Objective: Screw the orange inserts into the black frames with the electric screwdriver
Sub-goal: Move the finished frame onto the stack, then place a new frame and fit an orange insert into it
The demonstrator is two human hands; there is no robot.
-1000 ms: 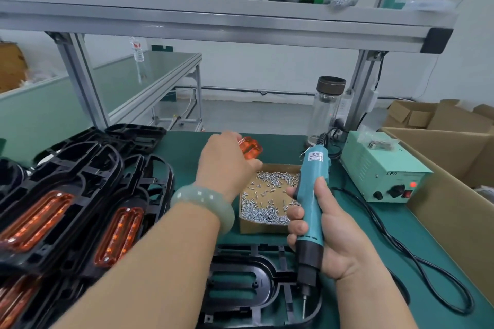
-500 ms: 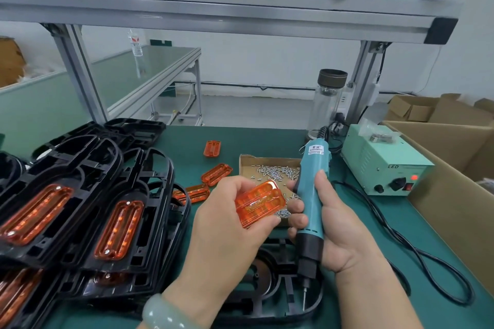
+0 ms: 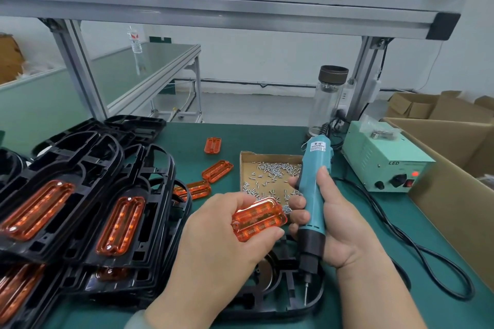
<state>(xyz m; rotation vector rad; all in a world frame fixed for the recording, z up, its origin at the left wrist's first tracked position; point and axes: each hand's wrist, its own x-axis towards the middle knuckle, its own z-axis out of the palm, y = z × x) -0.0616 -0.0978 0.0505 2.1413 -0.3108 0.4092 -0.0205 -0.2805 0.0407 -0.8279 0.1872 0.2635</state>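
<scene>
My left hand [image 3: 213, 243] pinches an orange insert [image 3: 258, 218] between thumb and fingers, above a black frame [image 3: 283, 299] that lies flat at the table's front edge. My right hand [image 3: 336, 224] grips the teal electric screwdriver [image 3: 314, 195] upright, bit pointing down over the frame's right end. Three loose orange inserts [image 3: 217, 170] lie on the green mat beyond my left hand. A cardboard tray of small screws [image 3: 270, 176] sits behind both hands. The frame is partly hidden by my hands.
Stacks of black frames with orange inserts fitted [image 3: 88, 211] fill the left. A green power supply box [image 3: 385, 163] stands at the right, its black cable [image 3: 427, 256] looping across the mat. A glass bottle [image 3: 330, 99] stands behind it. Cardboard boxes [image 3: 459, 168] line the right edge.
My left hand came back from the far mat with an orange insert and brought it down toward the black frame. The right hand kept the screwdriver almost still.
</scene>
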